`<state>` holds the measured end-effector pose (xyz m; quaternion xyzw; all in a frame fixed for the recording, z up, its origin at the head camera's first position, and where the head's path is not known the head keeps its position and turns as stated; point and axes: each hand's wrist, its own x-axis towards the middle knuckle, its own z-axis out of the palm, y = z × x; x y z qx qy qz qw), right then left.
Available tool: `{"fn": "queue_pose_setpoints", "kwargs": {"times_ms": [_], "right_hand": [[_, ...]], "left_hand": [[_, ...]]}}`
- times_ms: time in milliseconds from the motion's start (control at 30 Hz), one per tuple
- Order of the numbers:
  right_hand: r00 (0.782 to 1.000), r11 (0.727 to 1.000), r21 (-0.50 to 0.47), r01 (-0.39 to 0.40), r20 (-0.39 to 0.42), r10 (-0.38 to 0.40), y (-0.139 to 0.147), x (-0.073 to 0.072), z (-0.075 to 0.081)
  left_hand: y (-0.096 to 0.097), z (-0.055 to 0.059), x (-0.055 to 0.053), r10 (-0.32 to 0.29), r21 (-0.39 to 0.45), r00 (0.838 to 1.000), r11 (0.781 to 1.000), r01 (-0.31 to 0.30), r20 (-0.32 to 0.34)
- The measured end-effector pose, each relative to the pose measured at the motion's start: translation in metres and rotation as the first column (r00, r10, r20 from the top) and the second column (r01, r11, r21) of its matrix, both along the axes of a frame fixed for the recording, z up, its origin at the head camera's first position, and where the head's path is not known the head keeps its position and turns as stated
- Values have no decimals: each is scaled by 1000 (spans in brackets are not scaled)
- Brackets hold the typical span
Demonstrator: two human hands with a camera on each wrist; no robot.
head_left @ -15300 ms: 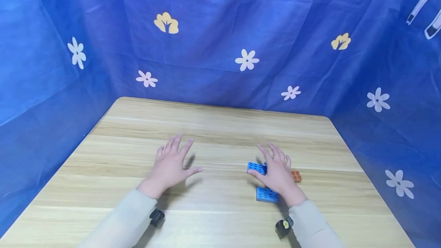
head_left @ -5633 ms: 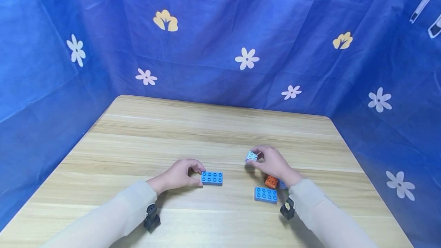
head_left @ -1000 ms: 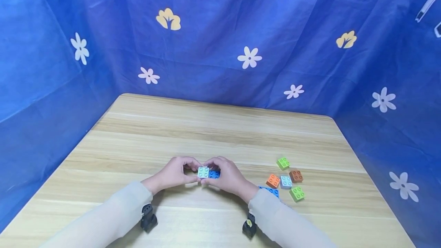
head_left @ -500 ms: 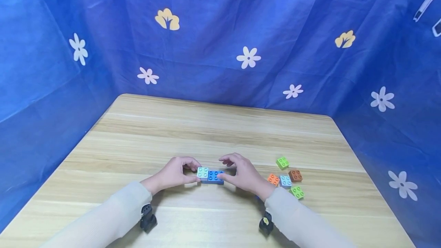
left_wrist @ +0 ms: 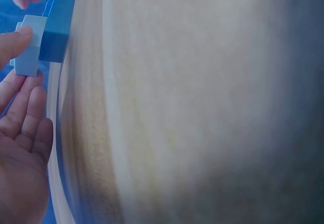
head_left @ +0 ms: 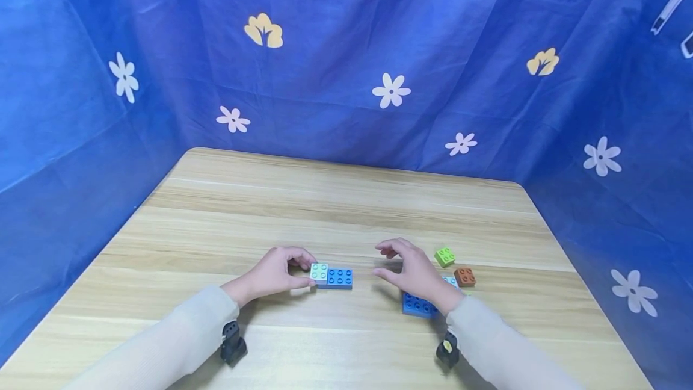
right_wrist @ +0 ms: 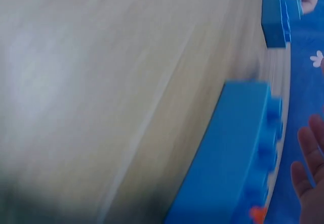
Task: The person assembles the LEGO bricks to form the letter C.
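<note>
A light blue toy brick (head_left: pixel 319 273) sits on the left end of a longer blue brick (head_left: pixel 340 279) near the middle of the table. My left hand (head_left: pixel 273 271) pinches the light blue brick between thumb and fingertips; in the left wrist view the thumb lies on one side and fingertips (left_wrist: pixel 31 76) at the other. To the right, my right hand (head_left: pixel 414 271) is spread over the loose bricks, holding nothing, thumb and fingers apart. Another blue brick (head_left: pixel 418 306) lies under its wrist, looming large in the right wrist view.
A lime green brick (head_left: pixel 445 256) and a brown brick (head_left: pixel 465 277) lie right of my right hand. A second light blue brick (head_left: pixel 450 281) is partly hidden by that hand. Orange (right_wrist: pixel 257 214) shows at the right wrist view's bottom. Blue cloth (head_left: pixel 325 77) surrounds the wooden table (head_left: pixel 243 197).
Since a second ago, my right hand has let go of the joined bricks and moved right, over the loose ones. My left hand has stayed. Earlier, the light blue brick was carried over in my right hand.
</note>
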<state>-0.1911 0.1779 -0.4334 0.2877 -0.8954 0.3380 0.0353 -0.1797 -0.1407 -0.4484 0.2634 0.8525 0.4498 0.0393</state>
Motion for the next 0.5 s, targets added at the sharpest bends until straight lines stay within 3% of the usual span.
{"fn": "queue_pose_setpoints", "kwargs": {"times_ms": [300,500], "right_hand": [[999,999,14,51,11,-51,30,-1,5],[997,998,0,58,-43,-58,51,4,7]], "left_hand": [[0,0,0,4,-10,1000,1000,-4,8],[1,0,0,5,-12,1000,1000,-5,8]]}}
